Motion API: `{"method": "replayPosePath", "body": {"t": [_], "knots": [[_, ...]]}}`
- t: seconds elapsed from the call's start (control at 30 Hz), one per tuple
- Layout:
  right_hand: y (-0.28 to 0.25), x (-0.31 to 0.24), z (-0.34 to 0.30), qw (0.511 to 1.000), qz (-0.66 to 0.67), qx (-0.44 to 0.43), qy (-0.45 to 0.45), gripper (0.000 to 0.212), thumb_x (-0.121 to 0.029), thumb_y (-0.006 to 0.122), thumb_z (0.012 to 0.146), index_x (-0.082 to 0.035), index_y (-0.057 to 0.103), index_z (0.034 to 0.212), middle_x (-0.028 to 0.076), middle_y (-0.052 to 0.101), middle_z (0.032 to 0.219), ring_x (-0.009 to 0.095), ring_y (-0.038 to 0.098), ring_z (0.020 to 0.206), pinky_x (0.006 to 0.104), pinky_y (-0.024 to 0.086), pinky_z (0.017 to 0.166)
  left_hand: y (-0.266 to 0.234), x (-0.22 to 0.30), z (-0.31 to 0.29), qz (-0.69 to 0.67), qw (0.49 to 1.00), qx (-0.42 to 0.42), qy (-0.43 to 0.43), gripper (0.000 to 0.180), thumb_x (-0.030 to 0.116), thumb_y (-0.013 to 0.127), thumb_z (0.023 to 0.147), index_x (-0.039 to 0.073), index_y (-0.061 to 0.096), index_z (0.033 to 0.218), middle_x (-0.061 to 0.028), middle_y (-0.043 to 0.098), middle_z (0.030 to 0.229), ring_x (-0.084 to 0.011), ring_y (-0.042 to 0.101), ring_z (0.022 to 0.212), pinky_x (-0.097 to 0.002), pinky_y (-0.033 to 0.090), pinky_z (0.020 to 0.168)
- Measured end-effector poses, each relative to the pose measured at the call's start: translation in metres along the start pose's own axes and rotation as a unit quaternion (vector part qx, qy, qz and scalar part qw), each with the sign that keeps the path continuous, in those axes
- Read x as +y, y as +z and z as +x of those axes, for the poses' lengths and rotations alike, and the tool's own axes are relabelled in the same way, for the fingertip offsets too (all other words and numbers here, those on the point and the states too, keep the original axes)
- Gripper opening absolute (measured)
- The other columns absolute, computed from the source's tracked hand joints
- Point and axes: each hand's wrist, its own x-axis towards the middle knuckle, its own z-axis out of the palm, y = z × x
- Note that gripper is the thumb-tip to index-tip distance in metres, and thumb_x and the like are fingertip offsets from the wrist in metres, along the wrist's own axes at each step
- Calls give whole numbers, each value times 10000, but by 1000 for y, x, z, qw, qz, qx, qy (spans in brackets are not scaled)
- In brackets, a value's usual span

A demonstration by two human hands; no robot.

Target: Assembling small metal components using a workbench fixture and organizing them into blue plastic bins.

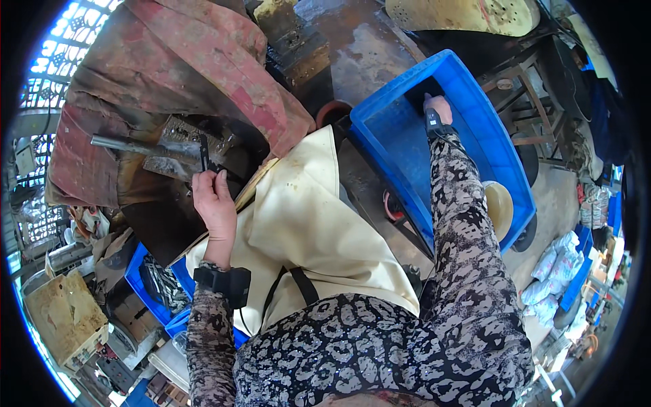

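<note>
My left hand [215, 203] is raised at the worktop on the left, thumb and fingers pinched together on a thin dark metal strip [204, 153]. Beside that strip is a metal block [169, 166] with a grey rod [125, 144] sticking out to the left. My right arm stretches over a blue plastic crate [400, 149]. At its far end, my right hand [438, 108] is by a dark patch [422, 91] inside the crate; its fingers are mostly hidden, and whether they hold anything does not show. A cream apron [305, 210] covers my lap.
A stained red cloth [203, 54] drapes around the worktop. In the crate's near end is a cream bowl [499, 210]. A smaller blue bin [139, 271] holds several dark metal strips at lower left. Wooden stool legs [532, 102] stand right of the crate.
</note>
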Motion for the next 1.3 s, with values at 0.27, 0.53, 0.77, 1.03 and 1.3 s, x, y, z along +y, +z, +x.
{"method": "replayPosePath", "body": {"t": [0.27,0.53,0.77,1.03,1.3], "knots": [[12,45,-24,994,67,-83,24,533,-449,655,816,2,615,1097,216,669,1016,327,640,996,441,497,843,1,0,0,-16,1000,-3,-5,168,110,631,882,2,519,819,-117,480,761,-272,483,679,-351,427,640],[27,36,-31,993,113,-15,-38,608,-408,704,767,48,596,1154,251,653,1043,350,615,1042,417,478,883,1,1,1,-13,1000,-7,3,157,108,636,874,4,530,825,-127,488,768,-288,491,687,-370,426,642],[29,40,-24,988,136,13,-77,595,-350,701,761,56,582,1179,275,629,1074,376,589,1072,416,465,900,4,0,1,-27,999,-13,-12,155,100,642,864,1,533,815,-128,488,757,-286,500,686,-352,434,645],[-53,-35,-100,885,446,78,-111,332,-175,669,835,17,620,1102,133,667,983,257,656,811,354,517,724,1,4,0,-16,1000,15,-11,146,129,665,824,26,565,798,-152,531,777,-347,546,746,-426,450,664],[-152,-210,-332,678,408,-285,-542,379,-104,647,855,-30,558,1216,47,659,931,141,635,854,242,495,734,-45,21,1,-221,967,81,-96,103,110,661,824,27,604,806,-139,539,784,-320,569,735,-384,463,671]]}}
